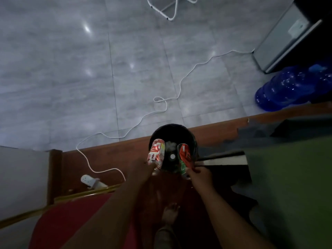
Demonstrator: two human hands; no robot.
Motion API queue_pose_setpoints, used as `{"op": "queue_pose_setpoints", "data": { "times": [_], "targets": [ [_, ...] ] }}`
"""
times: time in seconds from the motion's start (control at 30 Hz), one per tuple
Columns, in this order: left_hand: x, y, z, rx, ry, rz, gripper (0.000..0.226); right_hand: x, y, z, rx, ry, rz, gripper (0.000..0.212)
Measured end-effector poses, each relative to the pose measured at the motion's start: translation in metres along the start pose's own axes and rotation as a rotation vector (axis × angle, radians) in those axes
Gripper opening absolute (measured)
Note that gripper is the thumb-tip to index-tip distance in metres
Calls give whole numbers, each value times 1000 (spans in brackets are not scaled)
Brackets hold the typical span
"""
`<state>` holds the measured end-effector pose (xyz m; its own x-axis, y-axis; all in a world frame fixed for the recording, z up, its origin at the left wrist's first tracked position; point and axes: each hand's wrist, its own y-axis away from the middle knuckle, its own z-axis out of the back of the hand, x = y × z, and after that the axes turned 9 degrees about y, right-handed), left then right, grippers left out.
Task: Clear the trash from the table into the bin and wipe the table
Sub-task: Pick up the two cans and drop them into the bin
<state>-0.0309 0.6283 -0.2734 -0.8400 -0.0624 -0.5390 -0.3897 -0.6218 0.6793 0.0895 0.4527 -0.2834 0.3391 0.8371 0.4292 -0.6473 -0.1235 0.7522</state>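
1. A bare foot (170,212) stands just below the hands, deep in shadow. A dropped can could land on it.
2. The left hand (143,168) is clamped on the lower end of a red and white can (156,154). The right hand (201,175) is clamped the same way on a red and green can (186,157). Both look like fingertip holds, so either can may slip early.
3. Both cans hang tilted over the mouth of the black bin (171,131), one near each side of the rim. Released off-centre, a can could strike the rim and bounce onto the floor.
4. A white cable (179,87) snakes across the tiles beyond the bin, which I judge a trip risk when walking back.
5. Hard to make out:
   - the pale scraps (169,143) inside the bin;
   - the fingers, in the dim light;
   - the desk, which I cannot identify for certain, so wiping progress cannot be judged.
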Motion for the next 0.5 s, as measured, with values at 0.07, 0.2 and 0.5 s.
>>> {"op": "queue_pose_setpoints", "data": {
  "times": [0.07,0.2,0.5],
  "targets": [
    [8,-24,-13,10,-38,16,40,-2,-30,-10,13,62,-48,29],
    [22,-69,-35,17,-94,28,41,-4,-78,-30,18,89,-110,45],
    [40,-87,-58,-8,-63,31,42,-11,-84,-42,2,-11,-100,40]
  ]
}}
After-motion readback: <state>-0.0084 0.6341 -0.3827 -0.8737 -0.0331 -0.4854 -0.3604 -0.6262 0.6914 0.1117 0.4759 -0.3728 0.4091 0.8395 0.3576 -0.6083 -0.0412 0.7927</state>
